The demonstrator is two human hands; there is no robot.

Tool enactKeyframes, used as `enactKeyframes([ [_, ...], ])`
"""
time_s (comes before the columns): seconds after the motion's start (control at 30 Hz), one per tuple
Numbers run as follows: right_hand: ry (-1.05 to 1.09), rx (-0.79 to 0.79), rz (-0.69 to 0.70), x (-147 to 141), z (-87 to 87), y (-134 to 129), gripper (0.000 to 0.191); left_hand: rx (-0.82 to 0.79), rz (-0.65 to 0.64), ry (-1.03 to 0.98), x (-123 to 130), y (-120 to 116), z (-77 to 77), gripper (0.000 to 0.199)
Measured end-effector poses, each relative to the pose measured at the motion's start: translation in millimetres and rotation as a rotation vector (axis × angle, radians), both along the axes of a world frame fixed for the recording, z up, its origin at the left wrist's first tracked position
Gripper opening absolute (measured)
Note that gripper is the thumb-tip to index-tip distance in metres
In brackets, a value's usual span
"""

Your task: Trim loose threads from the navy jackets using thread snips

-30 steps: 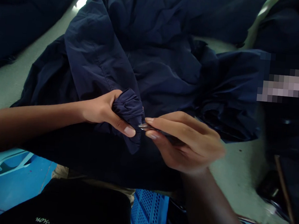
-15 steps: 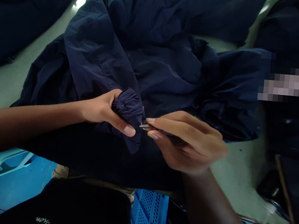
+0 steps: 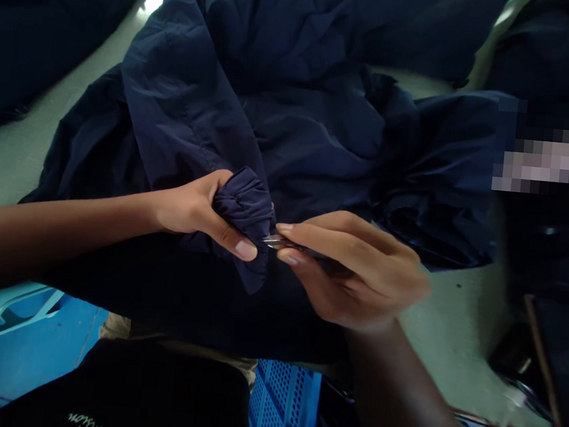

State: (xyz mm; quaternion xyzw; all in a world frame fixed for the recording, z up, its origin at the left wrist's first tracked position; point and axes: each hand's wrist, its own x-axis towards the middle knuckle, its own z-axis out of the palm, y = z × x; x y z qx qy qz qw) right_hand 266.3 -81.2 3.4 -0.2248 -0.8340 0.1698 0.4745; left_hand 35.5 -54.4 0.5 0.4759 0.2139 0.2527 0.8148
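A black T-shirt (image 3: 114,391) fills the bottom of the view at 6 o'clock, with small, pale, cursive-looking lettering (image 3: 84,423) printed on the chest; the words are too blurred to read. Just above the shirt, at about 7 o'clock, a strip of beige trousers (image 3: 125,327) shows. The bare left forearm (image 3: 54,223) comes in from 9 o'clock and the bare right forearm (image 3: 398,396) from 5 o'clock. The left hand (image 3: 189,212) and right hand (image 3: 359,273) have short, neatly trimmed fingernails (image 3: 246,251).

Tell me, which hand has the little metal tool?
The right hand pinches the small pointed metal tool between thumb and fingers; the left hand instead grips a bunched fold of navy fabric.
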Motion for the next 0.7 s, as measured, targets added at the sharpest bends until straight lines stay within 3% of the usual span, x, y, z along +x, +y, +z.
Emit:
enactKeyframes([
  [0.27,0.015,-0.019,-0.019,1.0,-1.3,-1.8,0.029,0.068,0.007,0.027,0.5,-0.2,1.0,0.03],
  [0.7,0.015,-0.023,0.007,0.0,-2.2,-0.9,0.028,0.034,0.0,0.013,0.5,-0.1,-0.3,0.035],
])
